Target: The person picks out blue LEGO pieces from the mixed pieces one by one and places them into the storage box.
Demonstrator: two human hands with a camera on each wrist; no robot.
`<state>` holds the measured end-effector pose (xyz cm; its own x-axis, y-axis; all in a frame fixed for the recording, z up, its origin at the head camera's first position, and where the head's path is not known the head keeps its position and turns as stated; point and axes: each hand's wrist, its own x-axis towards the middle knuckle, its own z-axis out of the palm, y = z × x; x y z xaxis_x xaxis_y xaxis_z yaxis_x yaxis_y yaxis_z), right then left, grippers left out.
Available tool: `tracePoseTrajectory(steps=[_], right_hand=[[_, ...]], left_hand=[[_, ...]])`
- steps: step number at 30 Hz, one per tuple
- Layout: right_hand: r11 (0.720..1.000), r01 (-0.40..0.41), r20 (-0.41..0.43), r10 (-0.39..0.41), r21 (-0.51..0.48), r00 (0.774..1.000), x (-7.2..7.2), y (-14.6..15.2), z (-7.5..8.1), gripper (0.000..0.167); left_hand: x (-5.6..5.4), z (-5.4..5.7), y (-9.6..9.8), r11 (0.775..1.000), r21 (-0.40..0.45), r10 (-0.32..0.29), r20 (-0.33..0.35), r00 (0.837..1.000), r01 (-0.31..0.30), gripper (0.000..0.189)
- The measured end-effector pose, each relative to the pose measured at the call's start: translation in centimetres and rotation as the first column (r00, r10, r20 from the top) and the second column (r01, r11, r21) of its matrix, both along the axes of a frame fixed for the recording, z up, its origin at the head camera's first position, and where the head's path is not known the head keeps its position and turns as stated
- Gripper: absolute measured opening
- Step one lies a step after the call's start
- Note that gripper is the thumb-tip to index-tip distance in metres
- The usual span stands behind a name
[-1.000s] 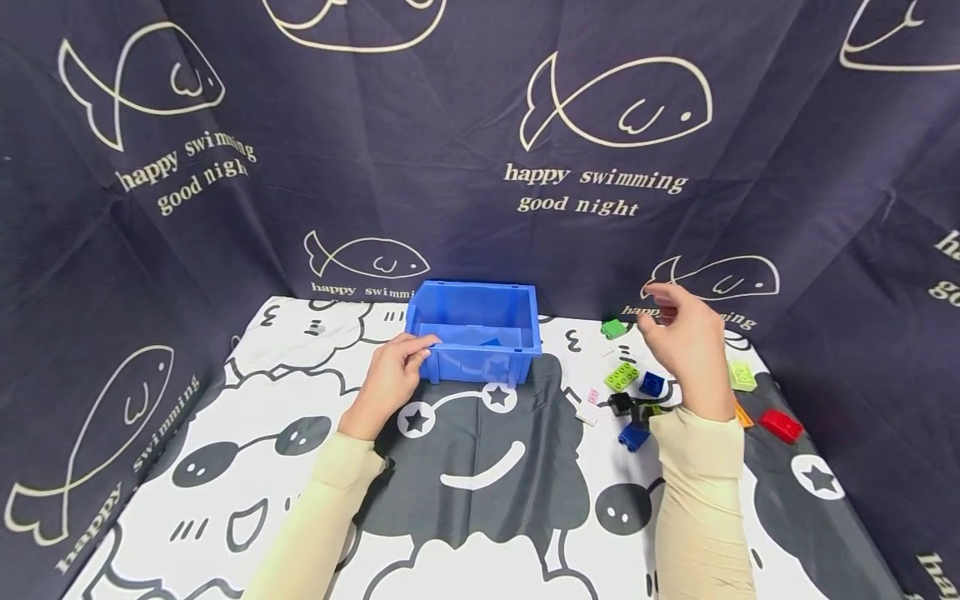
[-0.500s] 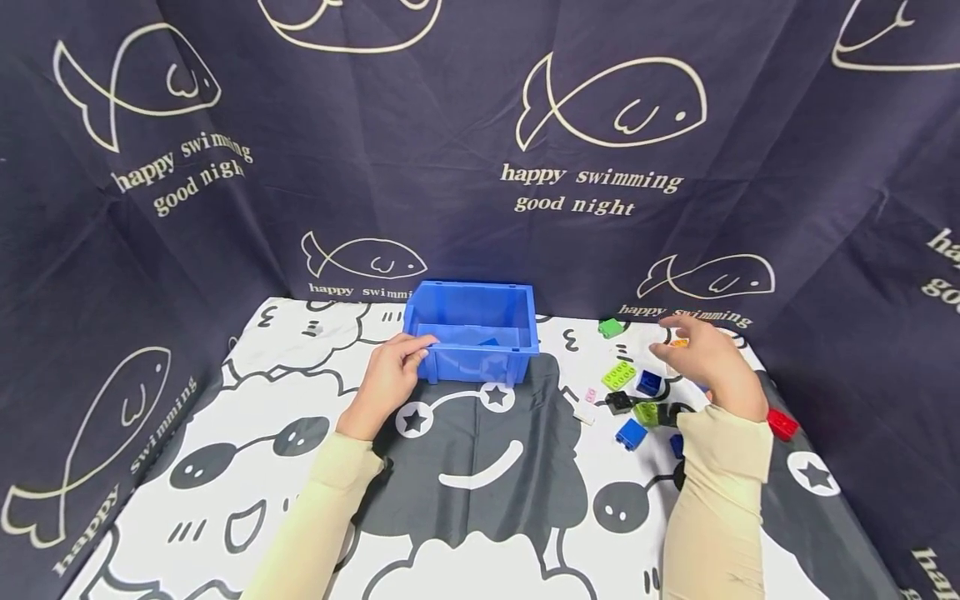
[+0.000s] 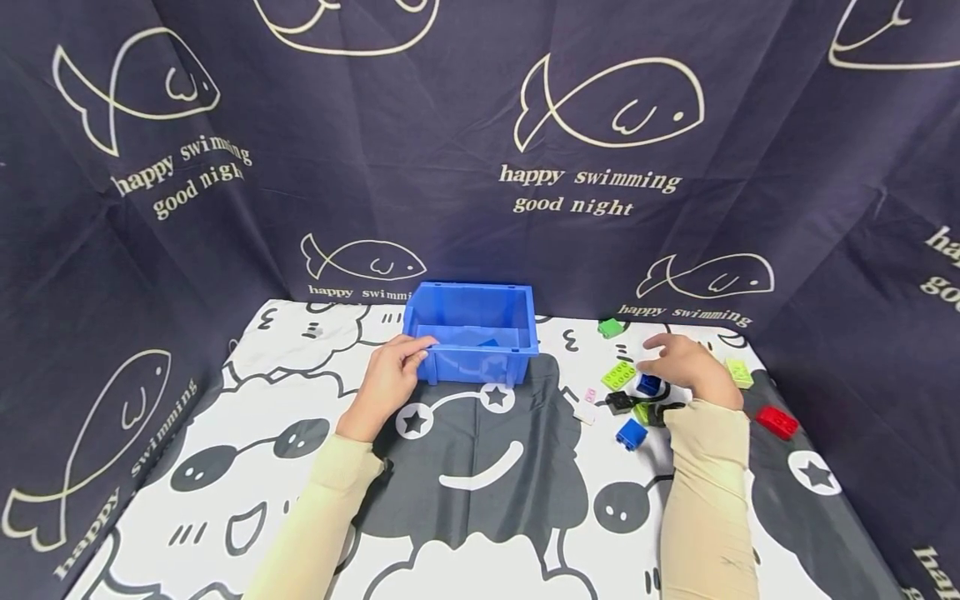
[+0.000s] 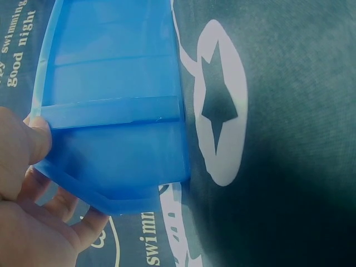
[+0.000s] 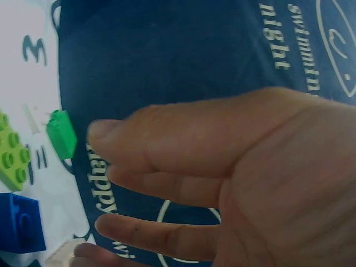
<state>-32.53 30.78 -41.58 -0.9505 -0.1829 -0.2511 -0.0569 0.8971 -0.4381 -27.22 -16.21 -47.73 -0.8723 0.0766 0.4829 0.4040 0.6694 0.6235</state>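
My left hand [image 3: 390,379] grips the near left corner of a blue plastic bin [image 3: 480,358], thumb on the rim in the left wrist view. A blue piece [image 3: 489,342] lies inside the bin. My right hand [image 3: 693,367] hovers over scattered toy bricks, thumb and fingers apart with nothing between them in the right wrist view. Near its fingertips are a dark blue brick [image 3: 648,384] and a lime brick [image 3: 619,376]. Beyond them sits a green brick [image 5: 61,134]. Black bricks [image 3: 619,403] and another blue brick [image 3: 632,434] lie closer to me. The hand hides part of the pile.
A red brick [image 3: 777,422] and a pale lime brick [image 3: 739,373] lie right of my right hand. Small white [image 3: 585,412] and pink [image 3: 591,395] pieces lie on the pile's left. A dark fish-print curtain [image 3: 465,167] rises behind the patterned tablecloth [image 3: 300,450].
My right hand moved right and down, then back left over the bricks, uncovering the red and pale lime bricks at its right. The left hand and the bin stayed put.
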Motion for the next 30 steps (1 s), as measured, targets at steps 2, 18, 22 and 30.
tracePoseTrajectory(steps=[2,18,22,30], right_hand=[[1.0,-0.017,0.016,0.017,0.003,1.0,-0.2,0.0,-0.4,0.062],[0.999,0.024,0.136,-0.02,-0.027,0.991,-0.4,-0.1,-1.8,0.06],[0.999,0.041,0.128,-0.038,-0.017,0.991,-0.6,0.0,-2.3,0.06],[0.991,0.126,0.17,-0.116,-0.049,0.979,-0.8,-0.2,-3.1,0.049]], left_hand=[[0.0,0.0,0.0,1.0,0.002,-0.002,-0.002,1.0,0.002,0.025],[-0.2,-0.1,0.0,1.0,0.01,-0.014,-0.015,1.0,0.014,0.024],[-0.2,-0.2,0.0,1.0,0.011,-0.012,-0.015,1.0,0.012,0.024],[-0.1,-0.2,0.0,1.0,0.009,0.0,-0.008,1.0,0.0,0.025]])
